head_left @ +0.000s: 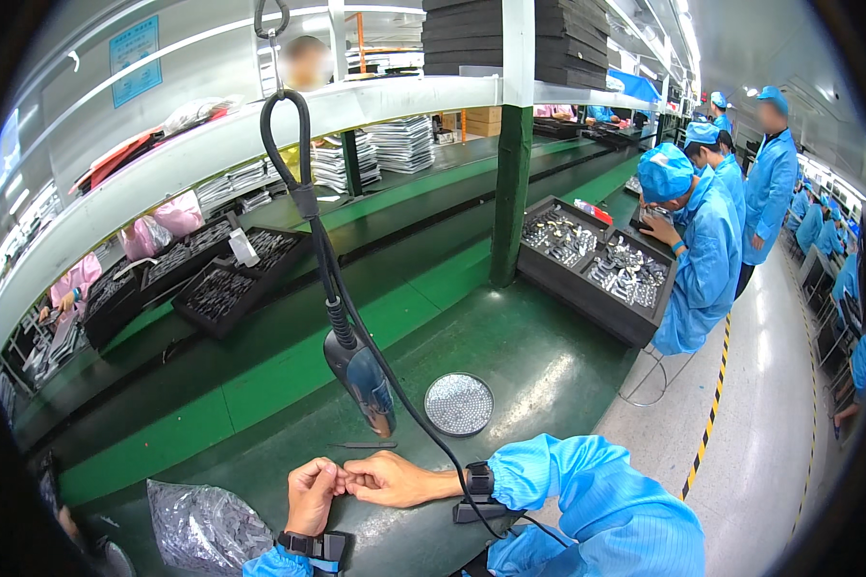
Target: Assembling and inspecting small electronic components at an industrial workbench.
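Over the green bench, my left hand [312, 492] and my right hand [394, 480] meet at the fingertips, both closed in a pinch. Whatever lies between the fingers is too small or hidden to make out. Just beyond them lies a thin dark pair of tweezers [366, 444]. A dark handheld power screwdriver [358, 380] hangs on a black cable above the bench. To its right sits a round dish [459, 404] filled with small silvery pieces. Beside my left hand rests a clear plastic bag [205, 527] of dark parts.
The screwdriver's cable [409, 404] runs down past my right wrist. Black trays [595, 269] of metal parts stand at the far right, near a co-worker in blue [698, 250]. More dark trays [223, 288] lie across the line. A green post [511, 197] rises from the bench.
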`<state>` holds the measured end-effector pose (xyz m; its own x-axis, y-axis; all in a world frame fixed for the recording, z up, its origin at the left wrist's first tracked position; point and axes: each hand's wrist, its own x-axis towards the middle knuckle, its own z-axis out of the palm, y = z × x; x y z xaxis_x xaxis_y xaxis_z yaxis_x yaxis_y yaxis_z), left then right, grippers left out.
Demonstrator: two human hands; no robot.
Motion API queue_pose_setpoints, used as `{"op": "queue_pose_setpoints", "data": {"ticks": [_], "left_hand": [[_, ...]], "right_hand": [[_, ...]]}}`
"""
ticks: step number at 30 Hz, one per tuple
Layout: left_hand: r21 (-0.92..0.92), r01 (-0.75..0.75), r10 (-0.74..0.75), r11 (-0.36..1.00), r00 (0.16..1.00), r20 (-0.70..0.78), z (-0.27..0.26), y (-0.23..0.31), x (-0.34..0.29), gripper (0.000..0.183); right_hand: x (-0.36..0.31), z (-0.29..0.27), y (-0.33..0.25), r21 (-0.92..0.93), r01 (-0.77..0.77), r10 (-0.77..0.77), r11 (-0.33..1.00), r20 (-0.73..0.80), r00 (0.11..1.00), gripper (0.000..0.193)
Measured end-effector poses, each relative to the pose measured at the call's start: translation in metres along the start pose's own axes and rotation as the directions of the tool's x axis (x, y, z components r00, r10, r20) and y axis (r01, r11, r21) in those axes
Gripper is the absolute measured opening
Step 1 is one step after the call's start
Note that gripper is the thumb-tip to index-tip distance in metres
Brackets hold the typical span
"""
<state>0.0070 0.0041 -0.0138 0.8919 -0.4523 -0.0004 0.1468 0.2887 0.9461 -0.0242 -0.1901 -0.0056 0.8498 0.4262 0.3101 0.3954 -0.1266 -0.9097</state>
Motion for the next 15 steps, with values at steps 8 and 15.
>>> {"op": "queue_pose_setpoints", "data": {"ticks": [8, 15], "left_hand": [[-0.002, 0.0, 0.0, 1.0, 1.0, 0.011, -0.0022, -0.0025, 0.0004, 0.021], [-0.004, -0.01, 0.01, 1.0, 1.0, 0.008, -0.0015, -0.0025, -0.0001, 0.02]], "right_hand": [[0.0003, 0.0001, 0.0011, -0.006, 0.022, -0.022, 1.0, -0.007, 1.0, 0.016], [-0.0005, 0.0001, 0.002, -0.012, 0.009, -0.009, 1.0, 0.004, 1.0, 0.016]]}}
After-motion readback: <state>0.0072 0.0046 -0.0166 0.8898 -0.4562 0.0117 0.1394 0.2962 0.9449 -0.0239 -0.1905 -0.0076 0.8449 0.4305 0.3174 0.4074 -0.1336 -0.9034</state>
